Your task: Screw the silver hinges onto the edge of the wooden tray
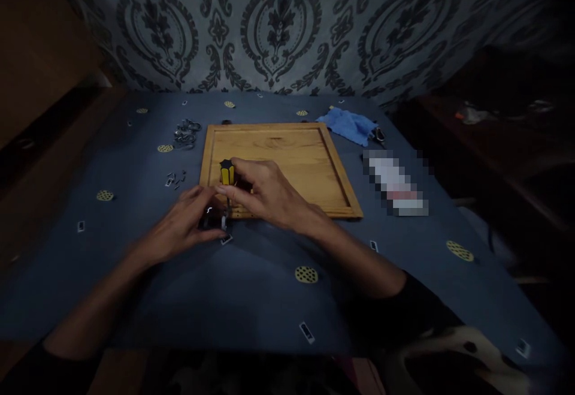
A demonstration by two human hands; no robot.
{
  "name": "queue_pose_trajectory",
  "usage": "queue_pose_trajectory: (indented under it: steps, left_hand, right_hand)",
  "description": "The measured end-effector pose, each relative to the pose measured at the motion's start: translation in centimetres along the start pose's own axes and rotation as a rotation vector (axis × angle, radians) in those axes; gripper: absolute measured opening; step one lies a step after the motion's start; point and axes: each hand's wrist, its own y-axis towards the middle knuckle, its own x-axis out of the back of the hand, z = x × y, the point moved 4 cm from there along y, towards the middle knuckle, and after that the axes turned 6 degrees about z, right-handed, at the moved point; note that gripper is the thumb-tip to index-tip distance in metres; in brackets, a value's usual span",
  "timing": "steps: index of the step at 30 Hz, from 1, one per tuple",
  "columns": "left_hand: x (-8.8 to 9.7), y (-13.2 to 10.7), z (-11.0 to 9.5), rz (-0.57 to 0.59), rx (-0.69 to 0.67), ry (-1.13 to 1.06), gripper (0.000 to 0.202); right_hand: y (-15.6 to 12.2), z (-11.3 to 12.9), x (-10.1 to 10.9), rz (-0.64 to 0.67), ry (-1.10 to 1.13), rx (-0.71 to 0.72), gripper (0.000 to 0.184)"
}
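Observation:
A framed wooden panel (pixel 291 173) lies flat on the blue table cover. Over its near left corner, my right hand (pixel 265 188) is closed around a screwdriver (pixel 227 174) with a yellow and black handle. The screwdriver stands upright, its shaft pointing down at the panel's front edge. At that same edge, my left hand (pixel 191 218) is closed with thumb and fingers about a small shiny metal piece (pixel 223 221). Its exact kind is hard to make out in the dim light. The fingers partly hide the screwdriver's tip.
Left of the panel lie several small screws (pixel 175 179) and a heap of metal fittings (pixel 186 131). A blue cloth (pixel 348 125) rests at the back right, beside a small dark object (pixel 380 136). Nearer is a blurred-out pale item (pixel 395 185). A patterned wall (pixel 220 29) rises behind.

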Motion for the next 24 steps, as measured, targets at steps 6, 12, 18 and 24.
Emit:
queue_pose_trajectory:
  steps: [6, 12, 18, 24]
  left_hand:
    - [-0.19, -0.03, 0.37, -0.002, 0.010, -0.018, 0.046]
    - [-0.39, -0.16, 0.74, -0.007, -0.002, -0.018, 0.051]
    - [-0.32, -0.21, 0.60, -0.004, -0.017, -0.030, 0.043]
    - [-0.51, -0.25, 0.87, -0.015, -0.017, -0.031, 0.045]
  right_hand:
    - [0.07, -0.03, -0.06, -0.039, -0.003, 0.024, 0.042]
    - [0.02, 0.04, -0.11, -0.072, 0.026, 0.015, 0.040]
    - [0.03, -0.06, -0.30, -0.041, 0.036, -0.017, 0.037]
    - [-0.11, -0.28, -0.56, -0.042, 0.050, -0.016, 0.037]
